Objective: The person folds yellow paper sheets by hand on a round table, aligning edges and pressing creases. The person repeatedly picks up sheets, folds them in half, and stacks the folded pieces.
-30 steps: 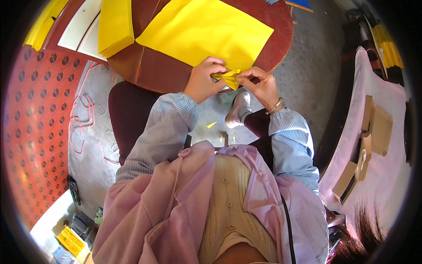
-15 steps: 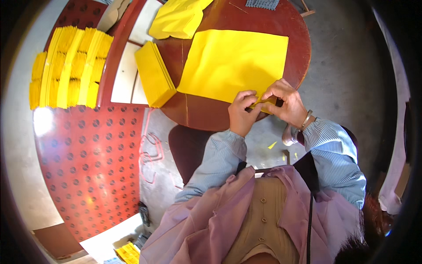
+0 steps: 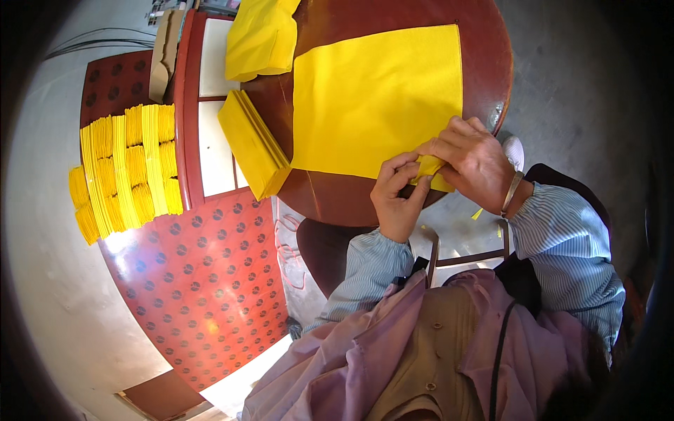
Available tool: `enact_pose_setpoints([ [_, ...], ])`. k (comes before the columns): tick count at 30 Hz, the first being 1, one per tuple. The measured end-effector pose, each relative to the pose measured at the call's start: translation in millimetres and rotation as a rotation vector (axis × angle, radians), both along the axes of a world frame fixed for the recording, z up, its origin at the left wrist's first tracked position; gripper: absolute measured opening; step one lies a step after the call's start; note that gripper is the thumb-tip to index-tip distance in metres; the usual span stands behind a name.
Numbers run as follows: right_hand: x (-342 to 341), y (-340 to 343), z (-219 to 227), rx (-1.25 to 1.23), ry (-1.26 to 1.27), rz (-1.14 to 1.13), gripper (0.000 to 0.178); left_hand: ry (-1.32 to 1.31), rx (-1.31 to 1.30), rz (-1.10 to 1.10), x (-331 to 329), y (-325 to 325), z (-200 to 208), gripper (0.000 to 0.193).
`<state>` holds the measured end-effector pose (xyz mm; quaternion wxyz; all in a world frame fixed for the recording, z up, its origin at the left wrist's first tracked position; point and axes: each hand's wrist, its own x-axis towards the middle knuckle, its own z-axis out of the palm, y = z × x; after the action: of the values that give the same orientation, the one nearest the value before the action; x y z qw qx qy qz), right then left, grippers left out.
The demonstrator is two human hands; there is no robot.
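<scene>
The left hand (image 3: pixel 395 200) and the right hand (image 3: pixel 476 160) meet at the near corner of a large yellow sheet (image 3: pixel 379 98) that lies flat on a round, dark red bench (image 3: pixel 330 200). Both hands pinch a small folded piece (image 3: pixel 430 168) of the same yellow paper at that corner: the left hand grips it from below with thumb and fingers curled, the right hand covers it from above with fingers pressed down on the fold. The folded piece sits right at the bench's near edge, touching the big sheet. The right wrist wears a thin bracelet (image 3: pixel 512 193). Both forearms are in striped blue sleeves (image 3: pixel 562 245). To the left of the sheet, a stack of folded yellow sheets (image 3: pixel 253 144) rests on the bench rim, tilted over its edge, and another loose yellow pile (image 3: pixel 260 38) lies farther away at the bench's far left. Well apart, on the floor to the left, rows of yellow bundles (image 3: pixel 126 168) lie beside a red mat with dark dots (image 3: pixel 203 288). Small yellow scraps (image 3: pixel 477 212) lie on the floor just under the bench edge
</scene>
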<state>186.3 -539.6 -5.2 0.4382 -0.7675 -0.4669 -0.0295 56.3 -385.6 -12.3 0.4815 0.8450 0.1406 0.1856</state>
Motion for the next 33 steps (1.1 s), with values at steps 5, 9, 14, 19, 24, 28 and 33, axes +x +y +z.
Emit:
enact_pose_setpoints([
  [5,3.5,-6.6,3.5,-0.066,0.065,0.051,0.041,-0.01,0.066,-0.016,-1.0,2.2,-1.8,0.023],
  [9,3.5,-6.7,2.9,-0.059,-0.038,0.025,0.05,-0.031,0.008,0.003,-1.7,-1.1,-2.9,0.023],
  [14,-3.8,-4.6,1.5,-0.044,-0.2,-0.054,0.033,-0.061,0.015,-0.002,0.6,-2.3,-2.5,0.02],
  [19,-3.7,-8.6,4.7,-0.044,-0.26,-0.007,0.022,-0.121,0.065,0.039,3.1,-4.5,-6.0,0.02],
  [24,22.4,-32.6,15.0,-0.107,-0.32,0.065,0.022,-0.14,-0.002,0.048,17.1,-36.5,-5.4,0.023],
  [28,40.7,-60.1,18.2,-0.188,-0.305,0.128,0.025,-0.097,-0.012,-0.066,26.6,-59.6,0.2,0.029],
  [33,42.7,-68.1,18.3,-0.256,-0.325,0.13,0.028,-0.136,0.1,-0.257,24.6,7.2,11.6,0.026],
])
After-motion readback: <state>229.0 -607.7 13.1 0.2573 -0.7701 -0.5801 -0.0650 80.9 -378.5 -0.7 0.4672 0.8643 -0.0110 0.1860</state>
